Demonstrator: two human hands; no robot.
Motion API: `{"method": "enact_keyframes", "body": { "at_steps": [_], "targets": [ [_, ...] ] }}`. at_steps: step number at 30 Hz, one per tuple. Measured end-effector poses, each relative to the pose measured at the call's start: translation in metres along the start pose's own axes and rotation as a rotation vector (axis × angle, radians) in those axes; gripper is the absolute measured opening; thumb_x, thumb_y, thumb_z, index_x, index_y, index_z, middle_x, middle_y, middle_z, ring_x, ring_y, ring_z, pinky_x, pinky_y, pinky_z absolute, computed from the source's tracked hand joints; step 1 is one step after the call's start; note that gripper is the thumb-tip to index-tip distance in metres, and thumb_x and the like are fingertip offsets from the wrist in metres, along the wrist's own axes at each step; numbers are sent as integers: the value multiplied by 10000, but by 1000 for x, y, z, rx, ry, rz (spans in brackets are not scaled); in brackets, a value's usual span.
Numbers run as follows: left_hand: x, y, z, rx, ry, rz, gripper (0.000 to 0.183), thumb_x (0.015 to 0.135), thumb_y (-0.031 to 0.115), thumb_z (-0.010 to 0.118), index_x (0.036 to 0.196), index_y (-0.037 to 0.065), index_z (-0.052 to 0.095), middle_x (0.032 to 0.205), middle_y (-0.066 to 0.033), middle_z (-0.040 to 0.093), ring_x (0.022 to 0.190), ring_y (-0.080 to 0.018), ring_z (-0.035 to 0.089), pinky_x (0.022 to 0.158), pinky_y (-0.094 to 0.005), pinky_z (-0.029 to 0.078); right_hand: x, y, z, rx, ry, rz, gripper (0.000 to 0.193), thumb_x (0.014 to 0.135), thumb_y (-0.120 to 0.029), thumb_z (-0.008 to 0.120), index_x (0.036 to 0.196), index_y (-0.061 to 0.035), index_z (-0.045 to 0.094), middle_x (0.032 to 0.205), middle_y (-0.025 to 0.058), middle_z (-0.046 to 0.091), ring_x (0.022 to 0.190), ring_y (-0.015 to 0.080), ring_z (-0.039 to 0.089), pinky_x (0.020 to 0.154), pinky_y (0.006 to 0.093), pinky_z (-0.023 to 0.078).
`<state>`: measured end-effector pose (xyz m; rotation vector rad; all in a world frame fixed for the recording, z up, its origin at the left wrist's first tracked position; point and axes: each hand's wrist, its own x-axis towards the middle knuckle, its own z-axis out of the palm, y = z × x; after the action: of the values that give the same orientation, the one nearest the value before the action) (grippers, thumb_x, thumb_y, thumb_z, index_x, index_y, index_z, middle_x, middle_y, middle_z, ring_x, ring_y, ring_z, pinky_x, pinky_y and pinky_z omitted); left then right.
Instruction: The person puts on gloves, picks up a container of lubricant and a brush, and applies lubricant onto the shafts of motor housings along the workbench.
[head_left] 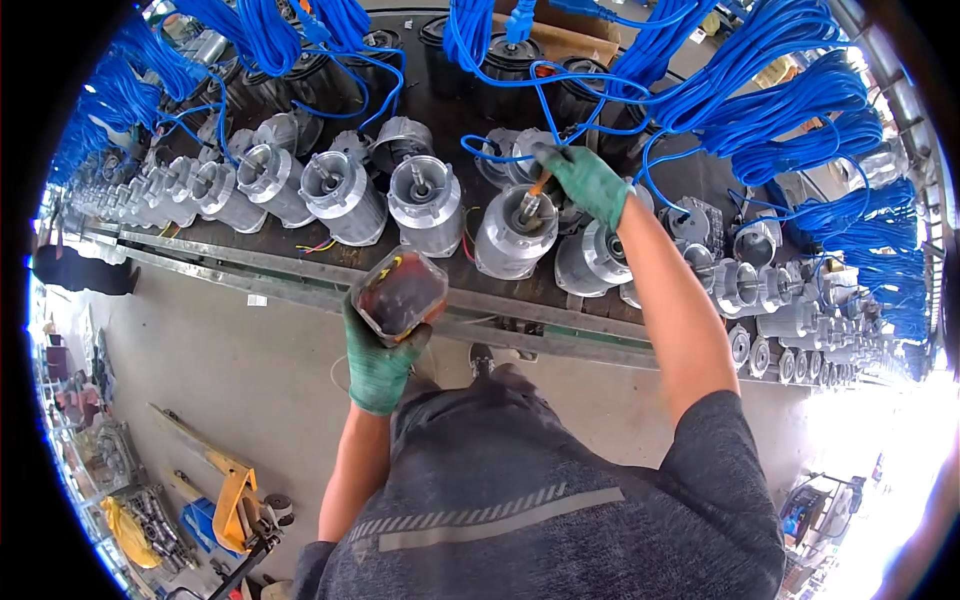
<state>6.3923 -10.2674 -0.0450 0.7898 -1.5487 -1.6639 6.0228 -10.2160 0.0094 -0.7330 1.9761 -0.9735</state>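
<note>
My left hand (378, 362), in a green glove, grips a squarish see-through plastic tub (403, 296) in front of the bench edge. Its inside is smeared dark reddish-brown, with some yellow at the rim. My right hand (588, 183), also gloved in green, is closed on a thin orange-brown brush-like stick (541, 184). The stick points down at the shaft of an upright silver motor (512, 243); whether its tip touches the shaft I cannot tell. Left of that motor stands another silver motor (425, 205). A further motor (588, 262) stands just right, partly under my right forearm.
The dark bench (330, 262) carries a long row of silver motors. Coils of blue cable (790, 110) hang or lie along the back, over black cylindrical parts (508, 65). Behind me on the left floor is a yellow pallet jack (236, 500). At far left stands a dark-clothed person (85, 271).
</note>
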Motion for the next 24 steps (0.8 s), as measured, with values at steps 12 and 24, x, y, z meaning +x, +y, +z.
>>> {"method": "enact_keyframes", "body": {
  "at_steps": [12,24],
  "targets": [
    [6,-3,-32,32,13,-5,941,704,39,861,1492,41,346,1441,-126,494,1324,-236,521,1114,-397,452,-29,-56,58,-1343,-428,-536,244,924,-195,641,1093,-30,702,1063,206,735,1004,394,711,844,479,562],
    [16,7,-45,-14,-54,22,935,697,44,852,1495,51,365,1451,-111,503,1334,-234,524,1119,-402,458,-98,13,9,-647,76,-553,280,934,-73,655,1200,-129,723,1032,227,729,974,421,701,814,459,575]
  ]
}}
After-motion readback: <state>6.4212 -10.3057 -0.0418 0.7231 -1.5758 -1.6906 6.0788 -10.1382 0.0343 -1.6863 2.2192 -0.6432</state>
